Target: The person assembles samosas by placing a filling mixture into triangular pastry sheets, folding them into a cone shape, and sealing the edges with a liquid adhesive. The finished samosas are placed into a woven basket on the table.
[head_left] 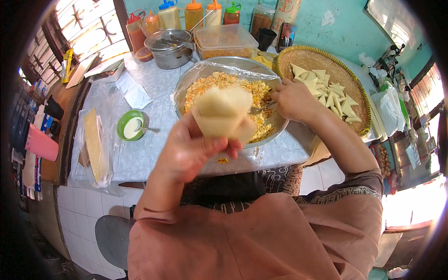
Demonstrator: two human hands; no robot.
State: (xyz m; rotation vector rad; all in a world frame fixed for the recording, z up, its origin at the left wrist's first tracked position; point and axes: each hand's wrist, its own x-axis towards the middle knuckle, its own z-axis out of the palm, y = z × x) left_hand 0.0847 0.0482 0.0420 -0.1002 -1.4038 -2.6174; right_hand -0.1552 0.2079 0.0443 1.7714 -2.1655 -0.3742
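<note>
1. Holding a pale folded pastry cone [223, 114], the left hand [191, 149] is raised above the near edge of the tabletop [154, 154], its fingers clamped around the cone's lower part, open mouth upward.
2. The right hand [291, 100] is closed on a metal spoon [261, 109] whose tip lies in the orange-and-yellow crumbled filling [254, 91] of a big metal bowl [224, 63] at the tabletop's middle; clear plastic film lines the bowl's rim.
3. Touching the bowl on its right, at the right edge, sits a round woven tray [308, 56] carrying a heap of finished triangular pastries [326, 91].
4. Left of the bowl stands a small green bowl [122, 135] of white paste; nearer the left edge, a stack of pastry sheets in a clear plastic bag [95, 147] lies.
5. Along the far edge: a metal pot with a strainer [169, 46], a clear lidded plastic box [224, 39], and a row of squeeze bottles [186, 14] with red, orange, blue and green caps.
6. The tabletop is pale, marbled grey-white, wrapped in clear plastic; white tiles cover its front below.
7. Behind rises a turquoise wall [336, 28]; a window with a metal grille [88, 28] glows at the far left, and cluttered shelves stand at both sides.
</note>
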